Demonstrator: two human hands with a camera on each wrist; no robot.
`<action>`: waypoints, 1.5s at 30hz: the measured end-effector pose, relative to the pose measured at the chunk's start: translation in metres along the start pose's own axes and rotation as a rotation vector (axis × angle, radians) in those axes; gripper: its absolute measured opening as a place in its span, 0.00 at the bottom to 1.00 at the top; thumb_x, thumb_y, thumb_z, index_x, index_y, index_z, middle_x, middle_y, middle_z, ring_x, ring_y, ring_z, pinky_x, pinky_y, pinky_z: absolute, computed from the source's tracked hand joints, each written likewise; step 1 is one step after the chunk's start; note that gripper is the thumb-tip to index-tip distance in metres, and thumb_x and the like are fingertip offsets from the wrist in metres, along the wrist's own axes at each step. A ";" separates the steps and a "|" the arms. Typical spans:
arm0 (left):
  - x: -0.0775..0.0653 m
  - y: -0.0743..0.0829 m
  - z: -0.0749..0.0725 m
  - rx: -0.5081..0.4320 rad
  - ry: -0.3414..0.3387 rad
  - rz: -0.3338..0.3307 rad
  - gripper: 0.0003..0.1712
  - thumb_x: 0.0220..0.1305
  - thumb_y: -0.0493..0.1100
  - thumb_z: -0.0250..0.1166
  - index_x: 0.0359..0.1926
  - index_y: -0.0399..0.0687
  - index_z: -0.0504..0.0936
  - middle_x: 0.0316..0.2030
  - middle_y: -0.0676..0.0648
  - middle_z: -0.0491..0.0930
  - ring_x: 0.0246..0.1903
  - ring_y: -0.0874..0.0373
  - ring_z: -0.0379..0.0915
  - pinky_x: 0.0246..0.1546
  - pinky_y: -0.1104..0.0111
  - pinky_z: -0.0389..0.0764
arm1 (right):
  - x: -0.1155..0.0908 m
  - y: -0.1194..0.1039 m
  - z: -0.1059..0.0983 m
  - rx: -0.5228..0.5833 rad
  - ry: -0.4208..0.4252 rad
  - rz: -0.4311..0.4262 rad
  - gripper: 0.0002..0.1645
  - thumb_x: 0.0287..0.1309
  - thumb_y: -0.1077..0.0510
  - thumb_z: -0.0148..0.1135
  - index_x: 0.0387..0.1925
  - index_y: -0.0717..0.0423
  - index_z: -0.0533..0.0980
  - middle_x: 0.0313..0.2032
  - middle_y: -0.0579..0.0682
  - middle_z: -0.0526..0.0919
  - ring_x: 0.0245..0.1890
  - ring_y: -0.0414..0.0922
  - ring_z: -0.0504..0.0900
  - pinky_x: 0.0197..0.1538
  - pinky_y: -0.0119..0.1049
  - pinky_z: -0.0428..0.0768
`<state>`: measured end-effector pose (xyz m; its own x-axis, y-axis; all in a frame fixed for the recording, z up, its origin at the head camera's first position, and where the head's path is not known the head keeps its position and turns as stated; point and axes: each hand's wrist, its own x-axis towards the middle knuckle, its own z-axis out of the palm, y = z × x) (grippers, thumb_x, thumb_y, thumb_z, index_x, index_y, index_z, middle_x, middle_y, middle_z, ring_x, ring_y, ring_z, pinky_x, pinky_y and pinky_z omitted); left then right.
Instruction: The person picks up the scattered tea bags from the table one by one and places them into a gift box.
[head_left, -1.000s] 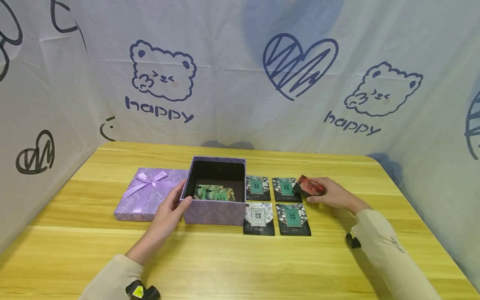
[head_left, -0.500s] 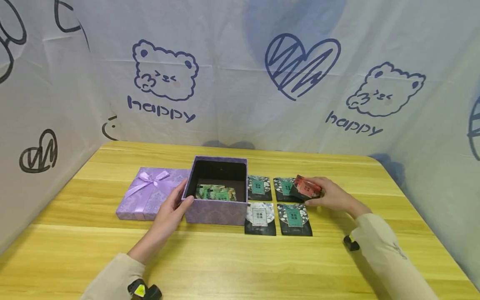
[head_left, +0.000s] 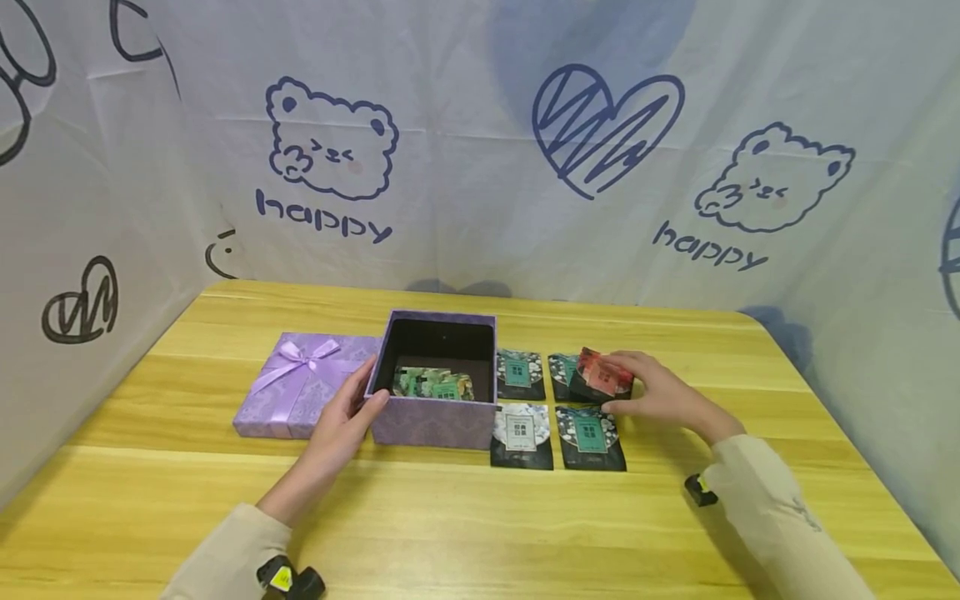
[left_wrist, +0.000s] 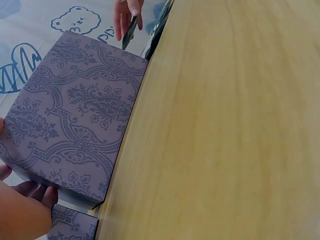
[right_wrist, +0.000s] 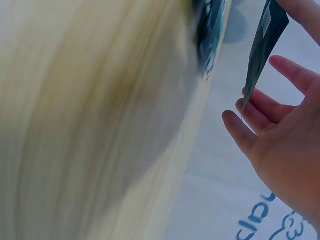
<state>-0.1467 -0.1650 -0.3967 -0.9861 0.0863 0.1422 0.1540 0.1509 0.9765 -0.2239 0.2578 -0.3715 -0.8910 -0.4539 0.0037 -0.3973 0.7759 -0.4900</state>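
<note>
A purple patterned gift box (head_left: pixel 435 423) stands uncovered, with green sachets (head_left: pixel 435 385) lying inside on its dark floor. My left hand (head_left: pixel 347 425) holds the box by its near left corner, thumb at the rim and fingers along the left wall. Between thumb and fingers my right hand (head_left: pixel 663 396) pinches a red and black tea sachet (head_left: pixel 604 377). It is raised and tilted over the far right green-labelled sachet (head_left: pixel 561 375), partly covering it. In the right wrist view the held sachet (right_wrist: pixel 262 45) appears edge-on.
Left of the box lies its purple lid (head_left: pixel 300 387) with a ribbon bow. Right of the box, more flat sachets lie in rows: a white-labelled one (head_left: pixel 521 437) and green-labelled ones (head_left: pixel 591 439). A printed white curtain (head_left: pixel 480 208) hangs behind the wooden table (head_left: pixel 480 517).
My right hand has moved left with the red sachet, which now covers more of the green-labelled sachet beneath. My left hand stays on the box.
</note>
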 end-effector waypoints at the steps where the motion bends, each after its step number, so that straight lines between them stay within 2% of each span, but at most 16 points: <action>1: 0.000 0.000 0.000 0.001 0.000 0.001 0.35 0.74 0.42 0.53 0.75 0.40 0.50 0.73 0.36 0.48 0.69 0.41 0.50 0.67 0.53 0.55 | 0.000 -0.003 0.000 0.000 -0.002 -0.009 0.46 0.54 0.48 0.71 0.68 0.62 0.63 0.66 0.70 0.59 0.65 0.69 0.56 0.60 0.70 0.59; 12: 0.000 -0.001 0.000 -0.004 0.002 0.006 0.35 0.74 0.41 0.53 0.75 0.39 0.50 0.73 0.36 0.48 0.70 0.41 0.48 0.68 0.53 0.54 | 0.004 -0.031 0.003 0.006 -0.027 -0.071 0.45 0.55 0.48 0.70 0.70 0.57 0.62 0.69 0.64 0.57 0.67 0.65 0.54 0.61 0.68 0.59; 20: 0.000 0.000 0.001 -0.012 0.002 0.005 0.35 0.74 0.41 0.53 0.75 0.39 0.50 0.73 0.35 0.48 0.70 0.41 0.48 0.68 0.53 0.54 | 0.007 -0.050 -0.006 -0.039 -0.060 -0.102 0.46 0.56 0.45 0.69 0.71 0.54 0.61 0.70 0.63 0.55 0.68 0.65 0.54 0.61 0.68 0.60; 31: 0.000 0.000 0.001 -0.011 0.005 -0.006 0.35 0.74 0.41 0.53 0.75 0.40 0.50 0.73 0.36 0.50 0.69 0.41 0.50 0.67 0.54 0.55 | 0.024 -0.078 -0.018 -0.086 -0.076 -0.166 0.45 0.56 0.45 0.68 0.71 0.54 0.63 0.71 0.61 0.56 0.69 0.61 0.53 0.64 0.64 0.59; 45: 0.000 0.000 0.000 0.000 0.003 -0.011 0.35 0.74 0.42 0.53 0.75 0.40 0.50 0.73 0.36 0.49 0.69 0.40 0.50 0.67 0.53 0.55 | 0.048 -0.120 -0.008 -0.094 -0.123 -0.205 0.44 0.57 0.42 0.67 0.71 0.49 0.62 0.72 0.56 0.55 0.70 0.56 0.54 0.65 0.58 0.62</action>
<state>-0.1465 -0.1646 -0.3967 -0.9879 0.0820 0.1315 0.1427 0.1517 0.9781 -0.2209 0.1467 -0.3056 -0.7587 -0.6512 -0.0147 -0.5905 0.6971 -0.4066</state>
